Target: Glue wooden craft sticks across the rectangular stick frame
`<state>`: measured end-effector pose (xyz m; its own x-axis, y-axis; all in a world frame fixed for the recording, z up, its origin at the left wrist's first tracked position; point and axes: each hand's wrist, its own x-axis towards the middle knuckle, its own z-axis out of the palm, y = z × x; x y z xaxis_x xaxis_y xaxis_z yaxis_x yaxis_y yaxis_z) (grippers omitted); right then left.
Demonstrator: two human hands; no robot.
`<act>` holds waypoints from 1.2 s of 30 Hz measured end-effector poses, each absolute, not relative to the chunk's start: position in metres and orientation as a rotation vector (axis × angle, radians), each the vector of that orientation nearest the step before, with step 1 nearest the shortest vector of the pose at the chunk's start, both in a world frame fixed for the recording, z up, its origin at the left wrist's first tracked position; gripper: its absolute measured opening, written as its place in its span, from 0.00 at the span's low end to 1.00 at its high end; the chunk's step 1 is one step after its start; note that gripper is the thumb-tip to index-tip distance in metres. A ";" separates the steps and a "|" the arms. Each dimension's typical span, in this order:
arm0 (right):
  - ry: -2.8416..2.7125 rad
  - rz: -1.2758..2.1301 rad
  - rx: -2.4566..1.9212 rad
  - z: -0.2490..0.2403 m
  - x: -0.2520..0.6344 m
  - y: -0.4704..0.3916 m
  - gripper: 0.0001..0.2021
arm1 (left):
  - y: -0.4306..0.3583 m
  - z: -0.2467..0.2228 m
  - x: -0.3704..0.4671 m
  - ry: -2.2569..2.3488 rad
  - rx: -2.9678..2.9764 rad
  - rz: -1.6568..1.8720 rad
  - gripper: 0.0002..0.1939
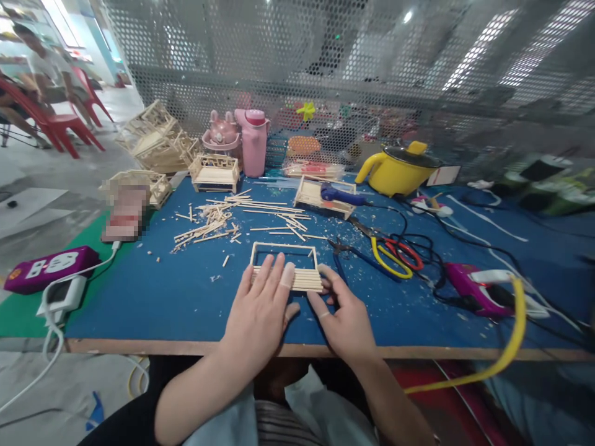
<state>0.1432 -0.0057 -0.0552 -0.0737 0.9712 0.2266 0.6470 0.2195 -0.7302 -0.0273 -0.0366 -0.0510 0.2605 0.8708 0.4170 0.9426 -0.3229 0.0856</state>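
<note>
A small wooden stick frame point(307, 280) sits on the blue table mat in front of me, with several sticks side by side across its near part and a thin raised bar at the back. My left hand point(258, 305) lies over its left and middle part, fingers stretched out and flat on the sticks. At the right end, my right hand point(346, 316) grips the frame between thumb and fingers. Wrappings that look like finger covers show on some fingertips. Loose wooden sticks point(211, 224) are scattered beyond the frame. The part under my left palm is hidden.
Pliers point(341, 248), scissors point(395, 257) and a blue glue gun point(341, 195) resting on a stick model lie right of centre. Behind stand a yellow pot point(400, 173), a pink bottle point(254, 145) and finished-looking stick models point(215, 173). Cables and a purple power strip point(483, 291) occupy the right.
</note>
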 end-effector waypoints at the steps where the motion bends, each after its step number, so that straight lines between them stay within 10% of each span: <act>1: -1.808 0.575 -1.513 -0.056 0.144 -0.006 0.28 | -0.034 -0.052 -0.024 -1.700 -2.359 -0.557 0.26; 11: -1.805 0.366 -1.476 -0.066 0.143 -0.007 0.40 | -0.026 -0.058 -0.021 -1.707 -2.386 -0.535 0.22; 17: -2.061 0.062 -1.449 -0.071 0.144 -0.003 0.28 | -0.026 -0.058 -0.019 -1.699 -2.360 -0.528 0.22; 27: -1.914 0.424 -1.353 -0.066 0.151 -0.005 0.42 | -0.025 -0.055 -0.021 -1.738 -2.424 -0.586 0.22; 36: -1.699 0.661 -1.564 -0.045 0.138 -0.005 0.44 | -0.041 -0.055 -0.053 -1.941 -2.155 -1.406 0.26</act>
